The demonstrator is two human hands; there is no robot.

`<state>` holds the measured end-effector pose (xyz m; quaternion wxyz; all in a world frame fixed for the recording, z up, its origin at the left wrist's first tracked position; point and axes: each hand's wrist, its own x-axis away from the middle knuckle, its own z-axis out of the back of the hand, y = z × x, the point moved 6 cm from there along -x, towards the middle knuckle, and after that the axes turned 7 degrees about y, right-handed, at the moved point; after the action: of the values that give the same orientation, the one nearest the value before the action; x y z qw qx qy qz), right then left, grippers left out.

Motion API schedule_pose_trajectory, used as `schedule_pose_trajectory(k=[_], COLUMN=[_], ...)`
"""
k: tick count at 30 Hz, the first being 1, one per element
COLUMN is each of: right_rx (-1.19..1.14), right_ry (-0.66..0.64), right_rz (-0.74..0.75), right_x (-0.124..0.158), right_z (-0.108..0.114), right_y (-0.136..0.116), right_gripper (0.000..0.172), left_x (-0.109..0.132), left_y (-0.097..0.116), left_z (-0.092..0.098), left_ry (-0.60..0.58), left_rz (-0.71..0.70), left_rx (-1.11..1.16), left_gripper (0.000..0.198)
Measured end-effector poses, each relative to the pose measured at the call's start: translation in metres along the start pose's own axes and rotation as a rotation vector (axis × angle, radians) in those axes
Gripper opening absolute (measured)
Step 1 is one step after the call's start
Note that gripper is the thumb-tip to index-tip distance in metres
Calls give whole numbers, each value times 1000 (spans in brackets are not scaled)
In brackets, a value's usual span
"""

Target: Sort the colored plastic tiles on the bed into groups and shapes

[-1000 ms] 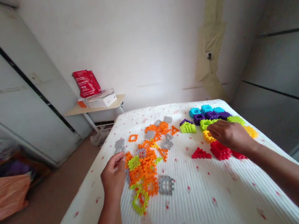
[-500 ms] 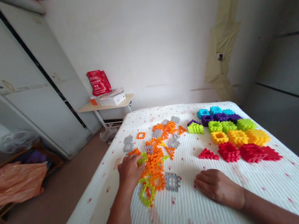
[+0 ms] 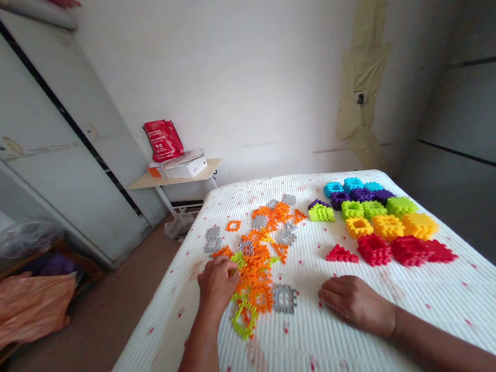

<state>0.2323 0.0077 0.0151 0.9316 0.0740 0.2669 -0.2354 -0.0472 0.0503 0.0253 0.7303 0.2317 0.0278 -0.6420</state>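
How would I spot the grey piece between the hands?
On the white cover, find the mostly orange heap. At its near right edge, between left hand and right hand, lies the grey piece, a toothed square with crossed bars. Grey sets it apart from its orange neighbours.

On a small table with a pale top [image 3: 140, 182], a glossy red plastic bag with white print [image 3: 163, 140] and a white rectangular box [image 3: 187, 168] are supported. Beneath the table, a crumpled translucent plastic bag [image 3: 179, 226] is seen. Right of the table, a wall socket [image 3: 360, 98] is framed by yellowish tape [image 3: 362, 63].
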Motion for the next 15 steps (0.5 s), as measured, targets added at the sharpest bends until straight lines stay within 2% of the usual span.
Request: schedule_pose_trajectory(k=[10, 15], right_rx=[-4, 5], right_ry=[28, 13], right_rz=[-15, -20], right_x=[0, -1], right_z=[1, 1], right_y=[2, 2], right_gripper=[32, 32], left_x=[1, -1], left_y=[4, 8], left_z=[-3, 2], left_ry=[-9, 81], left_rz=[-4, -34], left_rx=[19, 123], left_gripper=[15, 30])
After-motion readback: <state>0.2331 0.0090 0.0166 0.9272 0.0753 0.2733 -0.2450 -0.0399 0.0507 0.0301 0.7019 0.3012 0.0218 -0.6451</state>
